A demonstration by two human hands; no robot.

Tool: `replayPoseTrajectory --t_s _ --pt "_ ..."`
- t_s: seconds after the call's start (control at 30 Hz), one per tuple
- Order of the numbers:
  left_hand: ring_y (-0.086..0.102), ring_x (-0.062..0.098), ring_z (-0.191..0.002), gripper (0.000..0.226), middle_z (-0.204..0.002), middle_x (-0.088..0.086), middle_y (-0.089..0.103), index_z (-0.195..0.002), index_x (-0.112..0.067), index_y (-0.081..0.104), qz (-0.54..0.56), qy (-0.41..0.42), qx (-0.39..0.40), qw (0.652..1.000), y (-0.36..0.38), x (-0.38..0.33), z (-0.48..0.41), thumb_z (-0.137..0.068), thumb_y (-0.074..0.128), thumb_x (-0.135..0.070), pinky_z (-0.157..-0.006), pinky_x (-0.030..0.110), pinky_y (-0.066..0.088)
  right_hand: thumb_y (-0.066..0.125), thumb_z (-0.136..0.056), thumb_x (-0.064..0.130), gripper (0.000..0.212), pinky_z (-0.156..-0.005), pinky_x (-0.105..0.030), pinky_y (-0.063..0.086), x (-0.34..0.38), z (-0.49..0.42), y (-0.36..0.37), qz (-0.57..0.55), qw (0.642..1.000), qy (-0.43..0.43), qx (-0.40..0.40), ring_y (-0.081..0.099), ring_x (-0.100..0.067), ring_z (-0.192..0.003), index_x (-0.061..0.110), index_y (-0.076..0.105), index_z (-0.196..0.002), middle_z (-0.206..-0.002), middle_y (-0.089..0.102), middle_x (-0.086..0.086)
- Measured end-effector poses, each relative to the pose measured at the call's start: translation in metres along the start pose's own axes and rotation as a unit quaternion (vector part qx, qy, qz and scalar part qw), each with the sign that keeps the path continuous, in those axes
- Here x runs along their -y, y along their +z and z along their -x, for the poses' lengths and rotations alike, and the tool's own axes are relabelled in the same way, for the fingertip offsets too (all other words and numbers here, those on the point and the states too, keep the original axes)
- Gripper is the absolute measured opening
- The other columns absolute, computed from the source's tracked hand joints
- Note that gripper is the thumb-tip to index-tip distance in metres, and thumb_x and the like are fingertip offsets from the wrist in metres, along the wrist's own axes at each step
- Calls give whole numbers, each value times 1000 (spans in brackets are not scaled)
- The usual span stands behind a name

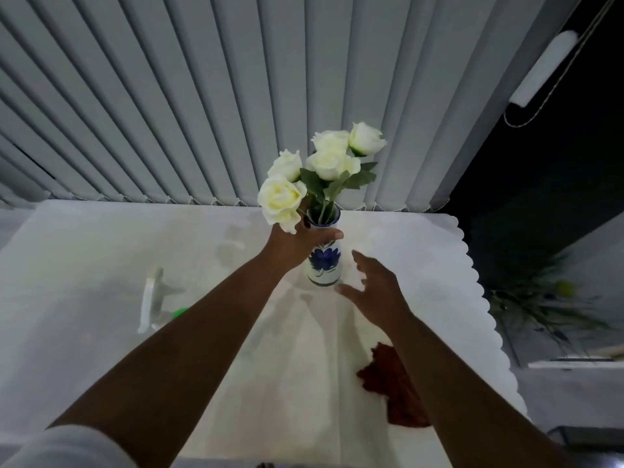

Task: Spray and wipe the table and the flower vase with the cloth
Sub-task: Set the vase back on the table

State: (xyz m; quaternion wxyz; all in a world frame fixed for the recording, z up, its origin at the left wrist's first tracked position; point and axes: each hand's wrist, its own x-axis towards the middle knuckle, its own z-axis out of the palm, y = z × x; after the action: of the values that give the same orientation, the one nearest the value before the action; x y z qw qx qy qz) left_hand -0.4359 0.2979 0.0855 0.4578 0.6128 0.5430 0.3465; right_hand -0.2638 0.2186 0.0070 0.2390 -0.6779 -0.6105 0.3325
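Note:
A white flower vase (323, 265) with a blue flower print stands upright on the table (101, 251), which wears a white cloth. It holds several white roses (324, 160). My left hand (297, 244) grips the vase around its neck. My right hand (374, 288) hovers just right of the vase's base, fingers spread, holding nothing. A dark red cloth (391, 383) lies crumpled on the table under my right forearm. A clear spray bottle (155, 298) with a green part lies to the left of my left arm.
Grey vertical blinds (202, 96) hang right behind the table's far edge. The tablecloth's scalloped right edge (479, 292) drops off toward a dark floor with a leafy plant (540, 298).

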Motion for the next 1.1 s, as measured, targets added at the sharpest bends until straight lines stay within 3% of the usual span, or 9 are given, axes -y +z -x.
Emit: replayPoseTrajectory --t_s 0.1,0.2,0.4,0.63,0.77,0.83,0.97,1.03,1.1 --pt "64 31 -108 48 -114 16 68 -115 -3 63 12 -7 15 1000 5 14 -10 -74 82 -21 -98 47 51 90 -73 31 85 -103 -40 52 19 -42 -4 -67 997 -31 31 61 -16 -119 21 49 -146 -141 60 1" --pt "65 31 -105 43 -111 20 69 -110 2 64 42 21 12 999 7 25 -18 -72 83 -9 -96 47 53 91 -69 24 61 -87 -28 52 20 -64 1 -69 996 -52 33 63 -5 -93 25 64 -124 -107 69 12" --pt "69 21 -98 40 -105 14 71 -105 0 67 60 32 25 997 11 43 -31 -69 84 -5 -90 35 57 90 -69 27 52 -70 -1 40 8 -81 12 -53 996 -47 46 63 -8 -91 24 65 -115 -97 68 13" --pt "68 24 -100 34 -103 11 72 -100 -6 69 36 26 36 998 14 54 -34 -70 84 -10 -93 40 55 88 -75 27 58 -73 -4 39 3 -86 24 -36 997 -31 60 64 -15 -100 18 61 -125 -112 71 3" --pt "67 -4 -86 32 -90 -17 72 -91 -31 68 25 13 36 999 15 58 -33 -69 85 -14 -78 11 51 88 -74 23 57 -75 -10 44 1 -84 25 -46 997 -36 52 67 -20 -101 17 62 -124 -110 73 0" --pt "65 -10 -83 35 -84 -28 70 -86 -40 65 17 8 37 999 13 60 -32 -70 85 -16 -73 6 49 88 -75 23 58 -77 -15 45 2 -83 26 -47 997 -36 54 67 -20 -101 17 62 -125 -112 74 -3" --pt "66 4 -93 34 -100 -6 71 -103 -20 68 19 20 42 999 14 68 -34 -72 83 -18 -87 22 53 86 -76 26 57 -76 -14 43 4 -81 28 -37 998 -33 49 64 -18 -100 16 60 -126 -117 73 -5" --pt "65 9 -98 44 -108 -1 70 -110 -14 66 17 20 30 999 15 70 -33 -70 84 -19 -90 23 51 85 -78 24 59 -79 -11 43 5 -78 28 -41 997 -39 46 67 -21 -106 16 59 -129 -120 73 -5" --pt "63 5 -99 54 -111 -3 68 -115 -14 63 14 11 8 1000 16 73 -29 -67 87 -21 -87 14 49 85 -78 22 63 -88 -16 44 5 -74 27 -56 996 -40 51 65 -23 -114 19 56 -135 -126 70 -4"
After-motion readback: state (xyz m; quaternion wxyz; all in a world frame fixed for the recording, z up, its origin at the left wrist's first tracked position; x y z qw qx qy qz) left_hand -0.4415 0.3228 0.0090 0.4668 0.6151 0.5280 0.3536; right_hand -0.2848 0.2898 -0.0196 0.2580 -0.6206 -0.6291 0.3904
